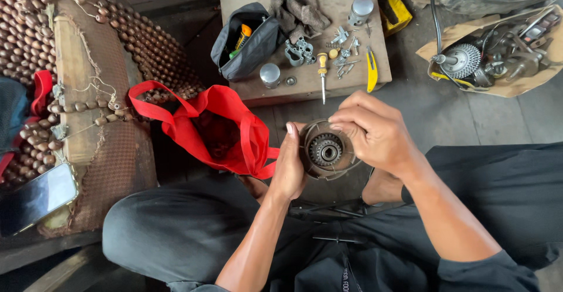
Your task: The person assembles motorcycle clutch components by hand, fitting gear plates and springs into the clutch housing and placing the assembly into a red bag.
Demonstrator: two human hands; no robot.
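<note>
A round, greasy metal housing [326, 151] with a small toothed gear at its centre is held over my lap. My left hand [288, 166] grips its left rim, thumb pointing up along the edge. My right hand [372, 130] wraps over the top right rim, fingertips pressing on the upper edge. Both hands touch the part at once.
A red cloth bag [220, 127] lies just left of my hands. The wooden board [252, 89] ahead carries a black pouch [246, 39], a rag, a screwdriver [322, 75], a yellow knife [372, 69] and small metal parts. More engine parts [487, 57] sit on cardboard at right. A phone [38, 197] rests on a beaded seat at left.
</note>
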